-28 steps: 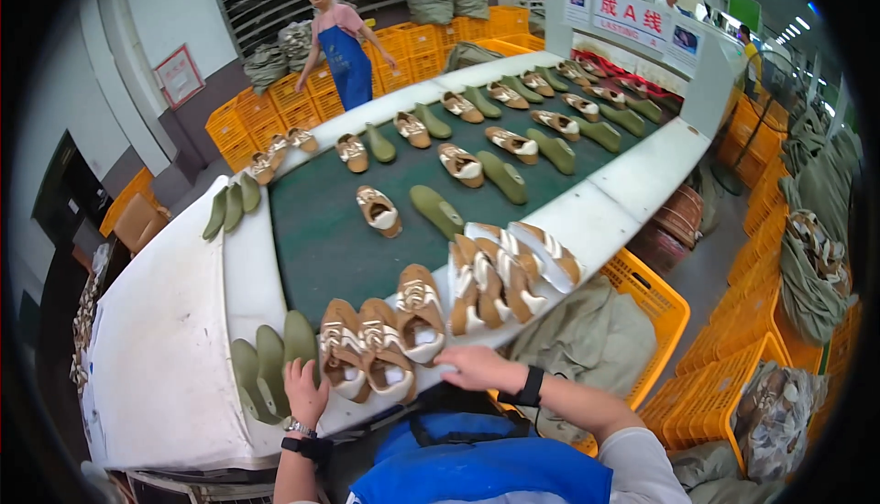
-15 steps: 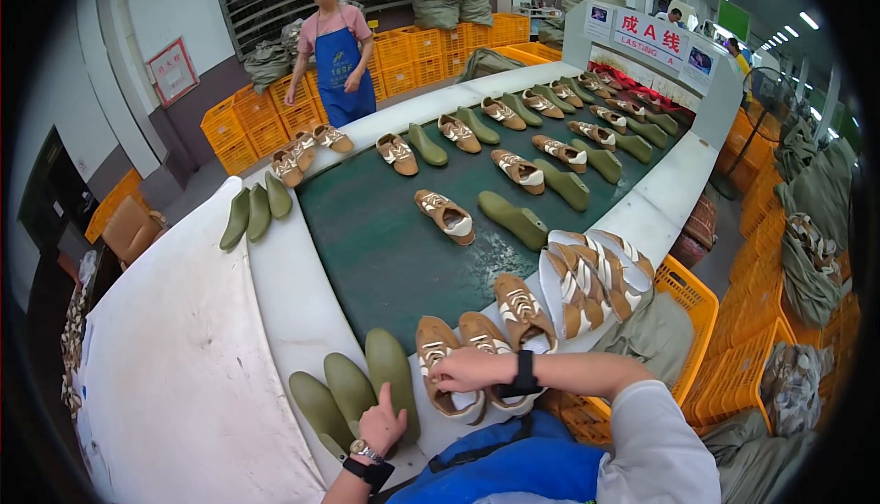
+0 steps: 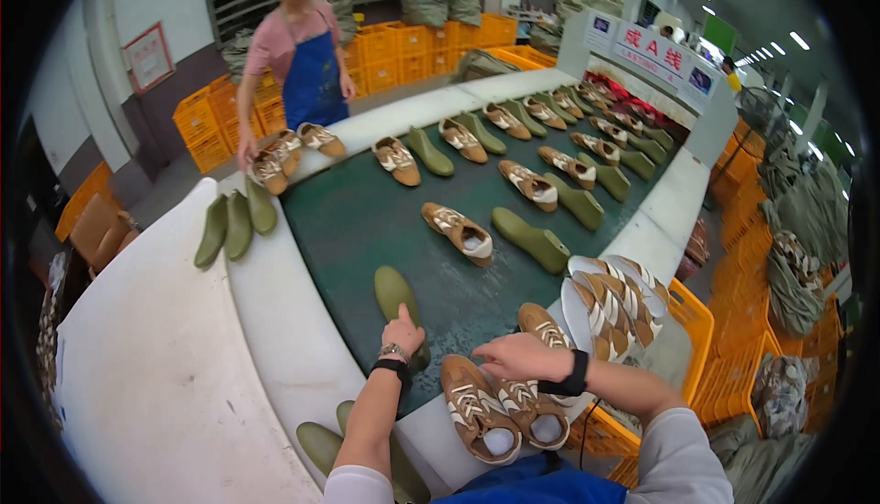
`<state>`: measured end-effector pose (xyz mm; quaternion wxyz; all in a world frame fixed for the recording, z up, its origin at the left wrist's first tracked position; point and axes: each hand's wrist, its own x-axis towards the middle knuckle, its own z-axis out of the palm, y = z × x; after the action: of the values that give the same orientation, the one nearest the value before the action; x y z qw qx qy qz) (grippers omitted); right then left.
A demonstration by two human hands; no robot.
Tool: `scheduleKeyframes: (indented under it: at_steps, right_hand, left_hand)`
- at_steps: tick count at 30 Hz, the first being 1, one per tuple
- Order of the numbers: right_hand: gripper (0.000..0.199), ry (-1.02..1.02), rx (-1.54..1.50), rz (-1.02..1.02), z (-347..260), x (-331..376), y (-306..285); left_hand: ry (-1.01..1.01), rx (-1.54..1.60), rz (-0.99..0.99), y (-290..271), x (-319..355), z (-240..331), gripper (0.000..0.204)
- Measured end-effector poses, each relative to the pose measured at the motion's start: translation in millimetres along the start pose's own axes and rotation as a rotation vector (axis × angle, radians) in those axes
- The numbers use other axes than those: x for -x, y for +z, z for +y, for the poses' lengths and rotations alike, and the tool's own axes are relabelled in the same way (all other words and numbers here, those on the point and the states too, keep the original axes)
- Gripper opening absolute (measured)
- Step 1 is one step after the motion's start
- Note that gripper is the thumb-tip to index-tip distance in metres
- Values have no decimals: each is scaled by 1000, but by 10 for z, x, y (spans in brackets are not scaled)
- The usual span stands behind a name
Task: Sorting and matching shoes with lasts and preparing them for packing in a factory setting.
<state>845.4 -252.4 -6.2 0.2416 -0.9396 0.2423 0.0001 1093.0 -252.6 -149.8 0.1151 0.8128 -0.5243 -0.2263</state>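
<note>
My left hand point(image 3: 403, 332) grips a green shoe last point(image 3: 394, 290) from above, index finger laid along it, over the near left corner of the belt. My right hand point(image 3: 526, 356) is above the toes of two brown-and-white sneakers point(image 3: 477, 405) on the near ledge. Its index finger stretches left, the others are partly hidden, and nothing shows in it. A third sneaker point(image 3: 543, 324) stands just beyond. Beneath my left forearm, more green lasts point(image 3: 318, 445) lie on the ledge, partly covered.
The dark green belt point(image 3: 344, 247) carries rows of sneakers and lasts toward a white machine housing point(image 3: 623, 50). Stacked shoe uppers point(image 3: 612, 307) stand right, beside an orange crate point(image 3: 689, 325). Across the belt, a person in a blue apron point(image 3: 316, 78) reaches toward several sneakers point(image 3: 275, 163) and lasts point(image 3: 238, 227).
My left hand has carried one last forward from the ledge onto the belt. My right hand has left the nearest sneaker's opening and moved forward and right. The person opposite has stepped closer, arm lowered toward the shoes.
</note>
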Motion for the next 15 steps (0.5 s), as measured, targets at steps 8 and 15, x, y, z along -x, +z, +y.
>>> scheduleKeyframes:
  at_steps: [8, 15]
  right_hand:
    - [28, 337, -71, -85, 142, 1272, -230]
    - [33, 432, 72, 200, 446, 1899, 610]
  left_hand:
    - [1, 168, 60, 194, -364, 413, 76]
    - [110, 161, 84, 325, -357, 633, 71]
